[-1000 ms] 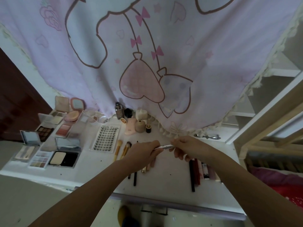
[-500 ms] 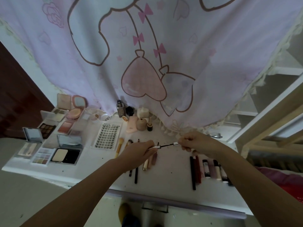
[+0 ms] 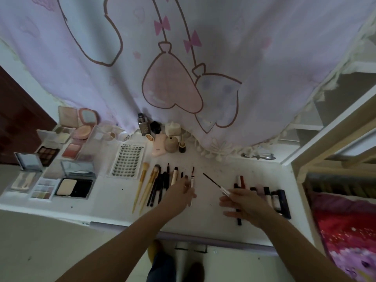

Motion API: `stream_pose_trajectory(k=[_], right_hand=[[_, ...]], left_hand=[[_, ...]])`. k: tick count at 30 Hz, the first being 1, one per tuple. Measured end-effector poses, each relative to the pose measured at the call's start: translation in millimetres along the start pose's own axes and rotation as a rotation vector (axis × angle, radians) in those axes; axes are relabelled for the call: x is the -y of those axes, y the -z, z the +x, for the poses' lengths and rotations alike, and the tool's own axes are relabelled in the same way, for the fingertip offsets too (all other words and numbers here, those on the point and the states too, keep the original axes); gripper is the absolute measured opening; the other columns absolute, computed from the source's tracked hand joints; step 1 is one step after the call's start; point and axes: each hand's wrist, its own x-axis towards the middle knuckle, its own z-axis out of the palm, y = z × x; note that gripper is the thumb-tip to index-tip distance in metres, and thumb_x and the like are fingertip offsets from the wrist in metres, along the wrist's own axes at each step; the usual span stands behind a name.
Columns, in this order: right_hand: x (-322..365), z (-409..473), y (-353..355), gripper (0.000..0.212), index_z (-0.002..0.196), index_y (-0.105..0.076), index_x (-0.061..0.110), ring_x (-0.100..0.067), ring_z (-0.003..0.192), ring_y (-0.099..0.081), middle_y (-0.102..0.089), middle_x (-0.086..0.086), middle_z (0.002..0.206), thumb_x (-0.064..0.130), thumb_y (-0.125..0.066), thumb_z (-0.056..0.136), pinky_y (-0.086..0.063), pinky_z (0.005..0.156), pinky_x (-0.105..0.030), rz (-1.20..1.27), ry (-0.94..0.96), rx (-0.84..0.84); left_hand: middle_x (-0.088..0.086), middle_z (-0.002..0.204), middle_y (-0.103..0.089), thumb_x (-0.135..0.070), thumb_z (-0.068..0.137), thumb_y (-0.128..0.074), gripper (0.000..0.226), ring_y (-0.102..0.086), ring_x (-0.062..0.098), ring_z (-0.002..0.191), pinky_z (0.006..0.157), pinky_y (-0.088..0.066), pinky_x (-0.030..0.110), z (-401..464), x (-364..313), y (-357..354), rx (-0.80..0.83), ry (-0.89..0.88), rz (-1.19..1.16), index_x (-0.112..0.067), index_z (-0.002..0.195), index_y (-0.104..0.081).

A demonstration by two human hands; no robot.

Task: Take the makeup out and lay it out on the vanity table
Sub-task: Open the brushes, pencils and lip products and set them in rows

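Two bare arms reach from the bottom of the frame over a white table [image 3: 105, 202]. At centre, the left hand [image 3: 181, 193] pinches a thin tube [image 3: 192, 181] that lies on the table pointing toward the top of the frame; how tightly the fingers close is hard to make out. Right of centre, the right hand [image 3: 242, 202] pinches the handle of a wand [image 3: 215, 184], its dark tip angled up and left, clear of the tube. Brushes [image 3: 150, 184] lie in a row just left of the left hand. Lipsticks [image 3: 266, 197] line up beside the right hand. Open palettes [image 3: 46, 157] fill the left of the frame. A pink curtain [image 3: 183, 58] hangs above.
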Motion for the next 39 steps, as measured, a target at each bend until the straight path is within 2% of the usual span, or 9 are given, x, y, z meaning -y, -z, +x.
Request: stream_pose_trajectory(k=[5, 9, 12, 20, 24, 27, 30, 34, 39], right_hand=[[-29, 21, -38, 0.016, 0.11, -0.041, 0.007, -0.021, 0.075, -0.064, -0.069, -0.009, 0.092, 0.02, -0.041, 0.1, -0.053, 0.054, -0.03, -0.252, 0.057, -0.155], [-32, 48, -55, 0.023, 0.108, -0.04, 0.007, -0.025, 0.073, -0.063, -0.069, -0.01, 0.094, 0.028, -0.038, 0.099, -0.055, 0.066, -0.04, -0.737, 0.183, -0.239], [-35, 62, -61, 0.033, 0.123, -0.037, 0.005, -0.024, 0.082, -0.059, -0.065, -0.013, 0.106, 0.029, -0.032, 0.101, -0.042, 0.067, -0.03, -0.972, 0.17, -0.28], [-34, 77, -76, 0.037, 0.11, -0.05, 0.011, -0.027, 0.096, -0.062, -0.065, -0.008, 0.106, 0.038, -0.026, 0.101, -0.041, 0.073, -0.03, -1.216, 0.174, -0.294], [-34, 82, -78, 0.037, 0.109, -0.052, 0.01, -0.027, 0.093, -0.063, -0.066, -0.008, 0.104, 0.036, -0.027, 0.101, -0.04, 0.069, -0.031, -1.292, 0.229, -0.263], [-31, 83, -78, 0.033, 0.109, -0.051, 0.009, -0.029, 0.094, -0.063, -0.065, -0.01, 0.105, 0.032, -0.028, 0.102, -0.036, 0.066, -0.029, -1.352, 0.248, -0.226], [-22, 78, -68, 0.03, 0.096, -0.048, 0.013, -0.029, 0.092, -0.062, -0.064, -0.011, 0.103, 0.033, -0.027, 0.102, -0.036, 0.066, -0.029, -1.331, 0.278, -0.181], [7, 71, -15, 0.028, 0.104, -0.054, 0.009, -0.029, 0.093, -0.062, -0.065, -0.012, 0.101, 0.027, -0.033, 0.101, -0.045, 0.072, -0.033, -1.355, 0.33, -0.316], [30, 73, 40, 0.022, 0.088, -0.057, 0.017, -0.021, 0.082, -0.06, -0.062, -0.004, 0.089, 0.024, -0.038, 0.097, -0.049, 0.073, -0.032, -1.331, 0.18, -0.325]], left_hand=[[0.002, 0.099, -0.063, -0.034, 0.092, -0.052, 0.018, -0.059, 0.017, 0.092, 0.08, -0.048, 0.031, 25, -3, -25, -0.143, -0.027, 0.281, -0.018, 0.089, -0.058], [0.007, 0.123, -0.054, -0.042, 0.093, -0.046, 0.036, -0.042, 0.024, 0.124, 0.104, -0.033, 0.035, 42, 2, -36, -0.271, -0.048, 0.622, -0.014, 0.108, -0.063], [0.009, 0.128, -0.05, -0.044, 0.096, -0.037, 0.044, -0.036, 0.028, 0.129, 0.111, -0.026, 0.039, 50, 8, -39, -0.275, -0.061, 0.766, -0.011, 0.117, -0.058], [0.007, 0.123, -0.05, -0.043, 0.097, -0.037, 0.04, -0.043, 0.025, 0.118, 0.096, -0.034, 0.034, 60, 22, -36, -0.266, -0.158, 0.852, -0.012, 0.117, -0.05], [0.006, 0.076, -0.063, -0.038, 0.064, -0.082, 0.035, -0.063, 0.026, 0.075, 0.063, -0.05, 0.033, 63, 29, -33, -0.384, -0.253, 0.837, -0.011, 0.075, -0.063], [0.004, 0.064, -0.061, -0.029, 0.055, -0.087, 0.032, -0.063, 0.023, 0.063, 0.057, -0.051, 0.03, 61, 30, -34, -0.479, -0.34, 0.781, -0.012, 0.065, -0.062], [0.004, 0.065, -0.061, -0.022, 0.063, -0.08, 0.022, -0.061, 0.023, 0.063, 0.057, -0.05, 0.029, 60, 27, -35, -0.501, -0.408, 0.754, -0.012, 0.068, -0.062], [0.001, 0.069, -0.057, -0.027, 0.079, -0.039, 0.022, -0.056, 0.02, 0.065, 0.057, -0.045, 0.031, 56, 11, -53, -0.43, -0.471, 0.667, -0.016, 0.074, -0.058], [-0.005, 0.065, -0.054, -0.029, 0.075, -0.036, 0.024, -0.054, 0.014, 0.059, 0.052, -0.043, 0.024, 40, -20, -121, -0.16, -0.481, 0.635, -0.021, 0.069, -0.058]])
